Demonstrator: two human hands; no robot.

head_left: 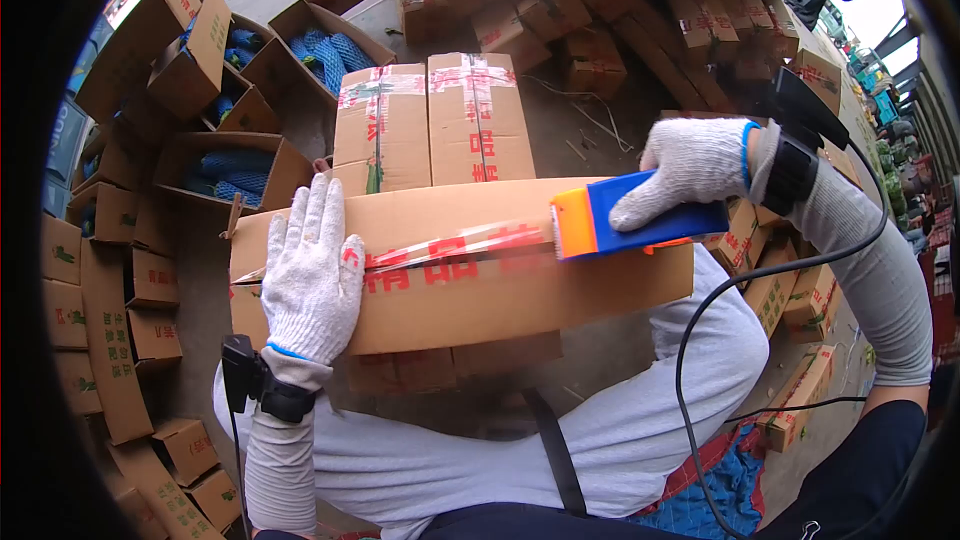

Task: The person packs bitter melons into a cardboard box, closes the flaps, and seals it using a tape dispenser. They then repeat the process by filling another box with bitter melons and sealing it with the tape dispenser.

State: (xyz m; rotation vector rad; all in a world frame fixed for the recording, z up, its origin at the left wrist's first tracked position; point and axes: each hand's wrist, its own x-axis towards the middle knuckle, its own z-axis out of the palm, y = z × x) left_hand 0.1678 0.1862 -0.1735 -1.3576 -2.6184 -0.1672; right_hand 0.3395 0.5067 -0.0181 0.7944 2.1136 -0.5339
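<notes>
Head view: a person in white knit gloves works over a cardboard box (480, 305) held in front of the body, with more cartons all around.
Left hand (312, 275): lies flat, palm down, on the left end of the box top.
Left fingers (310, 215): stretched straight and slightly spread, gripping nothing, only pressing on the cardboard; the thumb rests just beside the start of the tape.
Right hand (690, 165): wrapped over a tape dispenser (600, 220) at the right end of the box top.
Right fingers (640, 210): curled down and closed on the blue body of the dispenser, whose orange front end points left.
Tape (450, 245): a clear strip with red print, running along the top seam from near the left thumb to the orange end; it looks slightly blurred close to the dispenser.
Box position: lying lengthwise across the view, between the two hands, touching both.
Wrists: each carries a black strapped device (795, 155), and a black cable (700, 340) hangs from the right one.
Behind the box: two sealed cartons (430, 120) stand side by side, taped with the same red print.
Left side: open cartons (235, 165) hold blue netted goods.
Top right: a loose pile of flat cartons (620, 10).
</notes>
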